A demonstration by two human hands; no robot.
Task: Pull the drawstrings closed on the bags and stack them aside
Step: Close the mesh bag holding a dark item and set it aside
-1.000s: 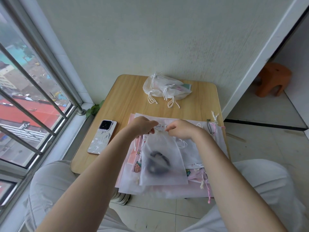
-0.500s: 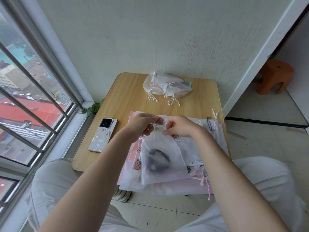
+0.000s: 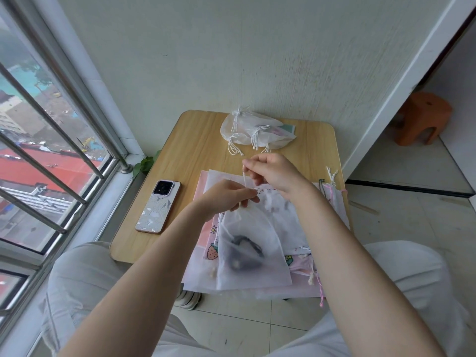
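Wooden surface [image 3: 195, 148] fills the centre of the frame, set against a pale wall, with a barred window at left.

Flat pile of unclosed bags [image 3: 332, 215], pink and white prints, covers the lower right part of the surface and overhangs its near edge.

Translucent white bag [image 3: 251, 251] lies on top of that pile at lower centre, with a dark item showing through it; its neck is gathered at the top.

Heap of closed bags [image 3: 255, 131], cords knotted, sits at the top centre of the surface near the wall.

Phone [image 3: 158, 206] lies face down at the left side of the surface, apart from the bags.

Left hand [image 3: 226, 197], grip pinching the gathered neck of the translucent bag.

Right hand [image 3: 273, 171], just above it, grip pinching the white drawstring [image 3: 244, 179], which runs taut between the two hands.
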